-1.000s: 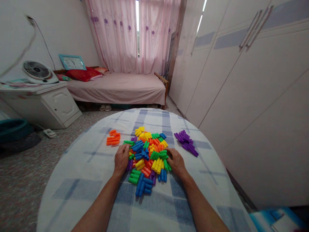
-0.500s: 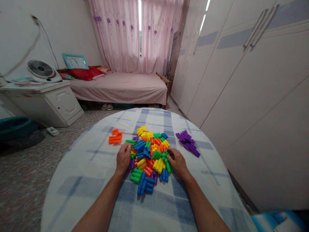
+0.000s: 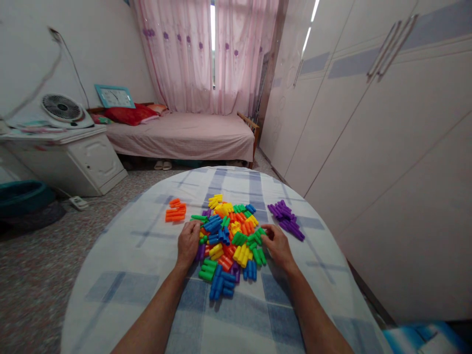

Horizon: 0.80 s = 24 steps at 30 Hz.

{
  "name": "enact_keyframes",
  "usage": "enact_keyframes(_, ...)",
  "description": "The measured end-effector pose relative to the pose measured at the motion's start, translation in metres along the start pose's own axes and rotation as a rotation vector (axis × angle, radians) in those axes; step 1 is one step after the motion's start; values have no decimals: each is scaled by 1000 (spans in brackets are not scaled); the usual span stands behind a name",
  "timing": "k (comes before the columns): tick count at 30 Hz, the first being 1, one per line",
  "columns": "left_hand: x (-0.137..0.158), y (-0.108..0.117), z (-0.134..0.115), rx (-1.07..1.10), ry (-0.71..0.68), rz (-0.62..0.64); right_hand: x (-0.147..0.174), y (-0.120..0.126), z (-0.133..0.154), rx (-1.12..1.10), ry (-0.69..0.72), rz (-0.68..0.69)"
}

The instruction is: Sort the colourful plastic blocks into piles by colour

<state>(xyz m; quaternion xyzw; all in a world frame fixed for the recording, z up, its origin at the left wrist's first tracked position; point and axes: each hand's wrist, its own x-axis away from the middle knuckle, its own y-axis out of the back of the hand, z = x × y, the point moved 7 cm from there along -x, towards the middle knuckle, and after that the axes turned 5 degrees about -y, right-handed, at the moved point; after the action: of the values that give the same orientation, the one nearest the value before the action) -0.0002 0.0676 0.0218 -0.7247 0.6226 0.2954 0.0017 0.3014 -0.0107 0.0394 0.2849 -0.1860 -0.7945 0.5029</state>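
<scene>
A heaped pile of plastic building pieces, joined tubes in blue, yellow, orange, purple and green [image 3: 225,246], lies on the table. My left hand [image 3: 189,242] rests at the pile's left edge, its fingers curled; whatever they hold, if anything, is hidden. At the pile's right side, my right hand [image 3: 277,244] pinches a green building piece [image 3: 257,237] between thumb and fingertips. Another green piece [image 3: 259,256] and a yellow piece [image 3: 242,255] lie close below it. Orange pieces [image 3: 176,211] are grouped apart at the left, purple pieces [image 3: 286,219] at the right.
A checked cloth [image 3: 236,324] covers the round table. Beyond it stands a bed [image 3: 184,132] before pink curtains. A white cabinet [image 3: 99,164] with a fan [image 3: 62,107] is at the left, tall wardrobes [image 3: 368,162] at the right.
My right hand has shifted a little to the right, and the green piece at its fingertips has come along. My left hand stays in place.
</scene>
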Motion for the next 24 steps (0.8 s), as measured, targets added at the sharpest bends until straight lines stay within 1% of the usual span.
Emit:
enact_keyframes(3, 0, -1, 0, 6, -8, 3, -5, 23, -16, -49, -79, -18)
enact_keyframes(6, 0, -1, 1, 9, -7, 2, -2, 48, -38, -54, -172, -17)
enact_keyframes(10, 1, -2, 2, 4, -2, 6, 11, 77, -64, 93, -275, -53)
enact_keyframes(13, 1, -2, 2, -4, -6, 2, 14, 94, -71, 209, -249, -128)
enact_keyframes(15, 1, -1, 1, -11, -11, 2, 9, 102, -73, 301, -231, -177)
enact_keyframes(17, 1, -1, 0, -14, -17, 8, -2, 104, -78, 400, -252, -187)
enact_keyframes(19, 1, 0, -1, -13, -17, 10, -16, 99, -83, 460, -249, -155)
enact_keyframes(22, 1, 0, -1, -15, -3, 4, -37, 79, -90, 467, -208, -69)
enact_keyframes(24, 1, 0, 0, -17, 2, 6, -48, 65, -94, 461, -227, -46)
